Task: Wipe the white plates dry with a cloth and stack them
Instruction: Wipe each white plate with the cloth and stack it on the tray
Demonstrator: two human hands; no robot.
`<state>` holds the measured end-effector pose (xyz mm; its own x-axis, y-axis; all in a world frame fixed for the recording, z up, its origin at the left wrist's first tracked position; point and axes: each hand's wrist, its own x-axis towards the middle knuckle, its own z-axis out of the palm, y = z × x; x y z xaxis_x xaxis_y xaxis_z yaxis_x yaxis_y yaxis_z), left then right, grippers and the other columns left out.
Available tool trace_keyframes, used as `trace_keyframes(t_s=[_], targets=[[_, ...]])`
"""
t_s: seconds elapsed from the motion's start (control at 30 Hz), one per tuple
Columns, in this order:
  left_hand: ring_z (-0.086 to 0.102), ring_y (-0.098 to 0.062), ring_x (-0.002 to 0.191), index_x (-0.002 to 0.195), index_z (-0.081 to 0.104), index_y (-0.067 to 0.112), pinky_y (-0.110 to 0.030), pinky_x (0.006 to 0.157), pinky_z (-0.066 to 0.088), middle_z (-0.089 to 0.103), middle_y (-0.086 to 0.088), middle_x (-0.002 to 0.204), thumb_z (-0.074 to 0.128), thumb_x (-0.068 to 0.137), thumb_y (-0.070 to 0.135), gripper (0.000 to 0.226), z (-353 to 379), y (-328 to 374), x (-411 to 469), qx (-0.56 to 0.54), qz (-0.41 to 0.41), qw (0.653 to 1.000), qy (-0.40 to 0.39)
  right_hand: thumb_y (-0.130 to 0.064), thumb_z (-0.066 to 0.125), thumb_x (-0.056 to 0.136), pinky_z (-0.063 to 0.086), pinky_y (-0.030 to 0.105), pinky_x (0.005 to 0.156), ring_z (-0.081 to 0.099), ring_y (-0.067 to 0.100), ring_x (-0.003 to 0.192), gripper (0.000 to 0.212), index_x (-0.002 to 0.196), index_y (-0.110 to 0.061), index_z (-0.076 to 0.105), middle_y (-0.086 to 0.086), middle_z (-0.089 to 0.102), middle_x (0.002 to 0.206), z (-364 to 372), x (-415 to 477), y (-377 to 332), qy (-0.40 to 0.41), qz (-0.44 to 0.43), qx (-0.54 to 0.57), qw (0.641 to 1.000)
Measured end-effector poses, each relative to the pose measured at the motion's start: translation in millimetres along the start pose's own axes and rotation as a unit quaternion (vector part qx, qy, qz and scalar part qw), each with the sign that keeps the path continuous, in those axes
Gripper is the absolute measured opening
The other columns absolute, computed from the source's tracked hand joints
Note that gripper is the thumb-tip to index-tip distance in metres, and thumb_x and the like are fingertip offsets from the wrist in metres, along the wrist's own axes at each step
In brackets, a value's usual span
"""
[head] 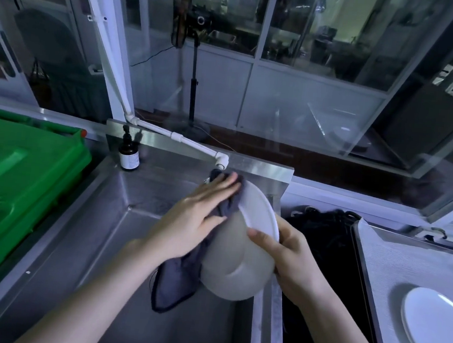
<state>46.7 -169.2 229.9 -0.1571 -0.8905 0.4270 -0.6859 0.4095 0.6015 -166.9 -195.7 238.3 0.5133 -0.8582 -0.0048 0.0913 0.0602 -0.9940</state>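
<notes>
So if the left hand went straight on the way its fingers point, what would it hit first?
Probably the white plastic tap outlet just ahead, then the steel ledge; depth is unclear.

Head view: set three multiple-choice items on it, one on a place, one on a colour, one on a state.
1. Where is the held plate? A over the sink; B on a shelf; C on the floor.
2. What colour is the crate? A red; B green; C white.
3. What does the left hand do? A hangs idle; B holds a cup; C presses the cloth to the plate.

Key: 1 A, the right hand grips its rim above the steel basin. 2 B, its top is bright green. 3 C, straight fingers lie flat on the cloth against the plate.
</notes>
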Motion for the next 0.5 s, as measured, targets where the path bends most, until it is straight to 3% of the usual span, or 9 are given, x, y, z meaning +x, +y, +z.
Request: trace_keyframes(t_s=[0.07,0.13,0.23,0.33,0.4,0.5], targets=[[0.028,0.0,0.142,0.15,0.03,0.021,-0.003,0.109,0.02,0.027,0.016,0.153,0.064,0.092,0.001,0.07,-4,-11,-13,-0.029,-0.077,0.996,0.038,-0.024,0.07,0.088,0.057,0.049,0.082,0.069,0.038,0.106,0.037,0.124,-0.019,0.068,0.015,0.071,0.116,-8,-3,-4,0.007,0.002,0.008,1.0],[0.034,0.009,0.131,0.149,0.034,0.015,0.004,0.099,0.023,0.037,0.014,0.146,0.067,0.089,-0.001,0.07,-1,-13,-29,-0.026,-0.099,0.993,0.06,-0.026,0.07,0.088,0.058,0.043,0.078,0.069,0.034,0.105,0.038,0.126,-0.021,0.067,0.013,0.071,0.118,-16,-6,-11,0.004,0.0,0.027,1.0],[0.04,0.004,0.134,0.15,0.035,0.016,-0.005,0.107,0.027,0.042,0.007,0.149,0.064,0.091,0.0,0.067,9,-9,-39,-0.047,-0.092,0.993,0.061,-0.026,0.069,0.088,0.058,0.042,0.08,0.069,0.034,0.106,0.037,0.125,-0.021,0.067,0.014,0.07,0.119,-20,-7,-16,-0.004,0.011,0.025,1.0],[0.023,-0.002,0.147,0.152,0.032,0.017,-0.014,0.117,0.02,0.028,0.01,0.159,0.061,0.094,0.001,0.066,11,-2,-23,-0.044,-0.045,0.997,0.033,-0.022,0.071,0.088,0.057,0.045,0.079,0.069,0.038,0.102,0.036,0.123,-0.016,0.068,0.019,0.071,0.115,-13,-4,-12,-0.017,0.034,0.006,0.999],[0.018,-0.003,0.148,0.152,0.033,0.016,-0.015,0.118,0.016,0.024,0.012,0.16,0.06,0.095,0.002,0.065,9,2,-11,-0.03,-0.01,0.999,0.009,-0.021,0.071,0.087,0.057,0.039,0.074,0.071,0.035,0.098,0.035,0.122,-0.015,0.068,0.019,0.071,0.113,-7,-4,-10,-0.023,0.044,0.007,0.999],[0.025,0.003,0.144,0.151,0.034,0.02,-0.009,0.113,0.02,0.029,0.018,0.156,0.061,0.094,0.001,0.066,0,-4,-6,-0.046,-0.031,0.998,0.013,-0.021,0.07,0.085,0.055,0.046,0.08,0.07,0.034,0.099,0.036,0.121,-0.017,0.069,0.02,0.071,0.114,-9,-2,-14,-0.009,0.046,0.024,0.999]])
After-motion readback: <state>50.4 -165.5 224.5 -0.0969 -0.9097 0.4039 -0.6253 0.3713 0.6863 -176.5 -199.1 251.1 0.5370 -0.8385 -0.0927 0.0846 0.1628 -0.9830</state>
